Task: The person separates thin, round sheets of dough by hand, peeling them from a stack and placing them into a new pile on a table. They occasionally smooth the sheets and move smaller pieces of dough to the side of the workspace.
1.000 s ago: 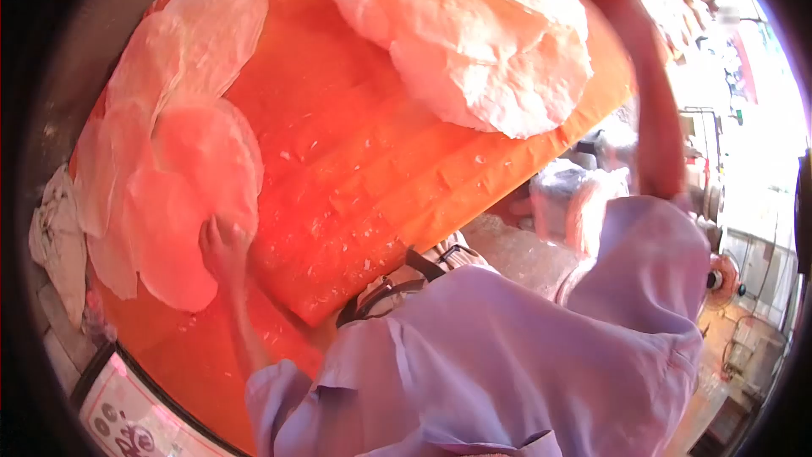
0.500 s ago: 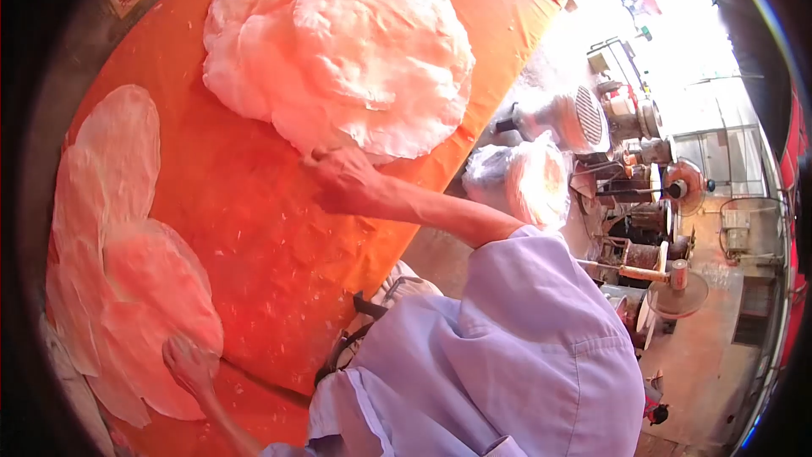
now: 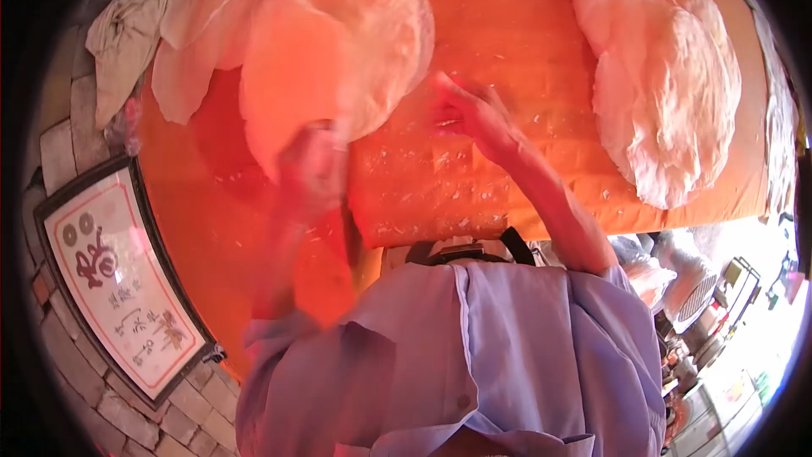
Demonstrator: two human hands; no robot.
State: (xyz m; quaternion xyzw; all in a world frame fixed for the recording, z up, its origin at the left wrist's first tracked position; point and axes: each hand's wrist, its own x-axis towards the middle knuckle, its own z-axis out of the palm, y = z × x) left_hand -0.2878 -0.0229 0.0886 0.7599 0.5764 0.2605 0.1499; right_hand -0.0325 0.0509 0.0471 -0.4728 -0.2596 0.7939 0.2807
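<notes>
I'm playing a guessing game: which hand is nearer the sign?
Left: the left hand is right of the sign, at a sheet; the right hand is farther right, over orange cloth.

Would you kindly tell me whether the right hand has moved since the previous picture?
Yes, the right hand has moved left, away from the right pile towards the left sheets.

There are two hands, one left hand (image 3: 313, 165) and one right hand (image 3: 484, 118), one desk (image 3: 516, 25), one pile (image 3: 668, 76) and one spread (image 3: 296, 76) of sheets too overlapped to count, one framed sign (image 3: 127, 279) and one cloth (image 3: 127, 38).
</notes>
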